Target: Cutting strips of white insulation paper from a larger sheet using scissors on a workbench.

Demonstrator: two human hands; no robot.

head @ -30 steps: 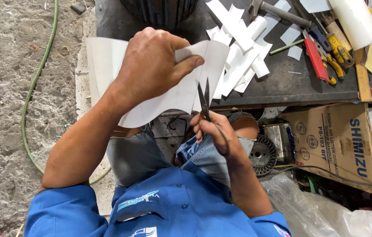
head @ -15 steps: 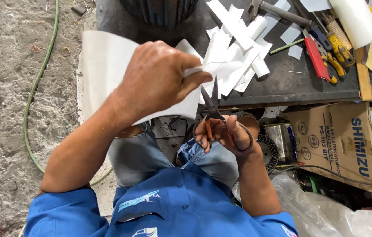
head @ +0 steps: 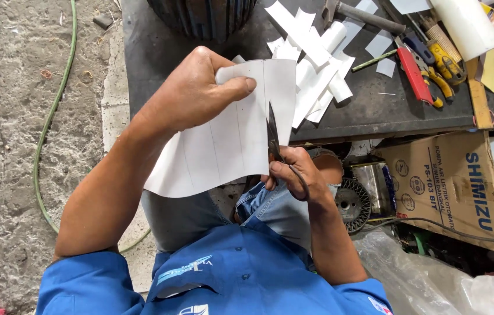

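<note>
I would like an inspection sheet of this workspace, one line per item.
Surface: dark workbench, dusty.
Job's things: white sheet with pencilled lines; scissors cutting into its right edge.
Clutter: white cut strips, hammer, red-handled tool, yellow-handled pliers, cardboard box.
Grips: left hand pinches the sheet's top; right hand works the scissors.
Cables: green hose on the floor.
Surroundings: concrete floor, clear plastic bag.

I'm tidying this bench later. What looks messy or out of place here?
White paper offcuts lie heaped loosely across the dark benchtop beside scattered hand tools. A green hose trails over the floor.
</note>
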